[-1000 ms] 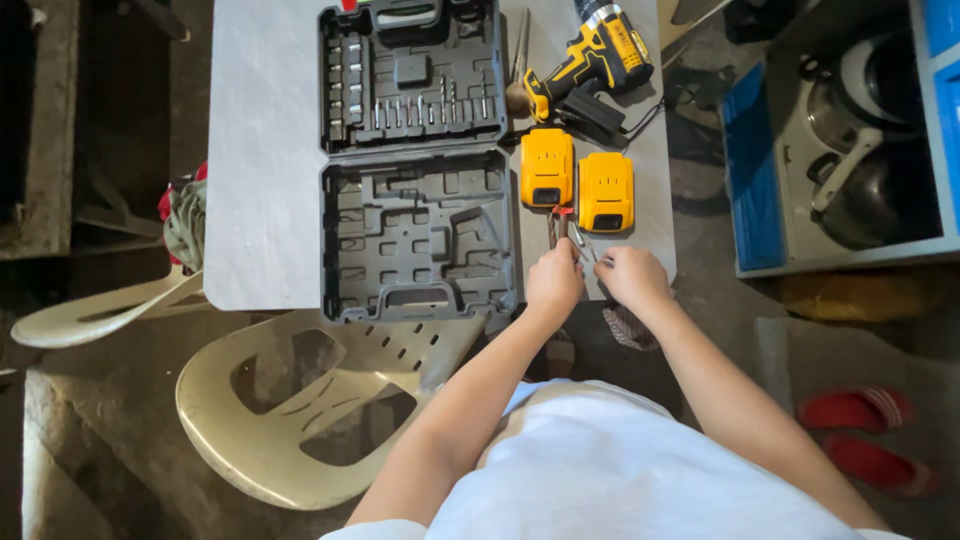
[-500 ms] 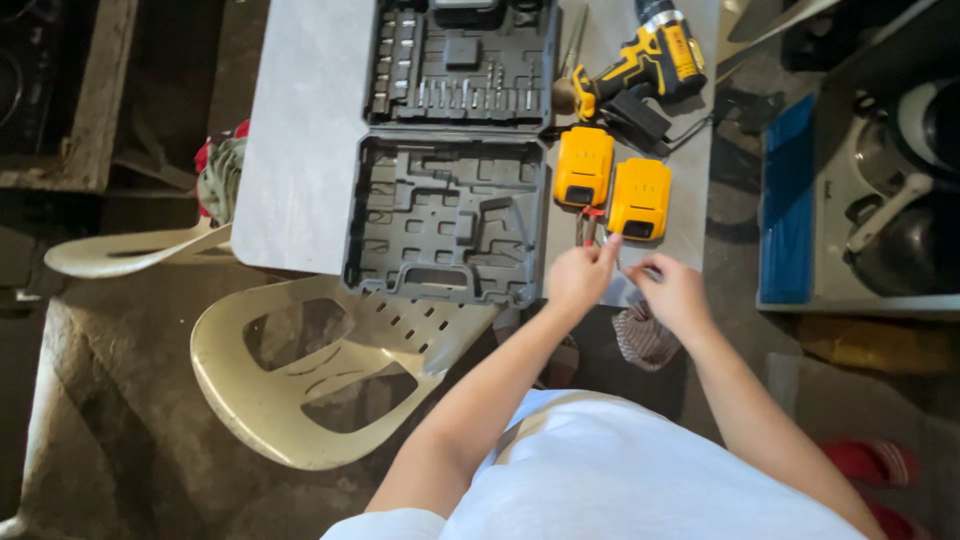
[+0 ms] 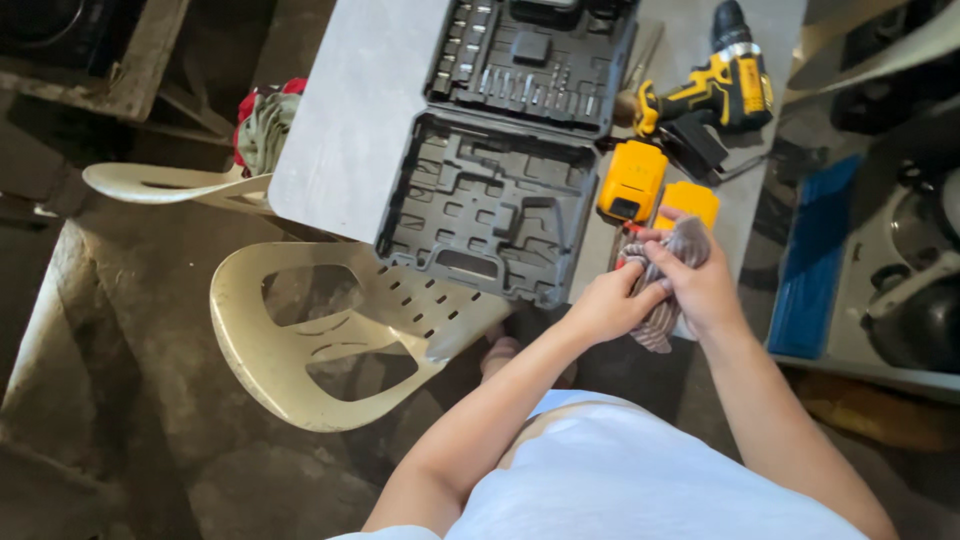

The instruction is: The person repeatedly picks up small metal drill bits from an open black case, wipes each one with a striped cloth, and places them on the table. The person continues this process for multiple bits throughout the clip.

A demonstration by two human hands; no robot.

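My two hands meet at the near right corner of the grey table (image 3: 345,140). My right hand (image 3: 708,290) grips a grey striped cloth (image 3: 660,322) and presses it against a small red-handled tool (image 3: 626,262), which my left hand (image 3: 603,308) holds from below. The cloth hides most of the tool. Just beyond my hands lie two yellow battery packs (image 3: 632,180) (image 3: 692,200). A yellow and black cordless drill (image 3: 712,95) lies on its side behind them. An open black tool case (image 3: 495,190) fills the middle of the table, with bits in its lid.
Two cream plastic chairs (image 3: 300,350) (image 3: 165,183) stand left of me, below the table edge. A red and green rag (image 3: 262,125) hangs at the table's left side. A blue crate (image 3: 810,255) and dark metal parts sit to the right. The floor is rough concrete.
My right hand has picked up the striped cloth and closed it over the tool in my left hand. My hands have drawn slightly back from the batteries, and my view has shifted.
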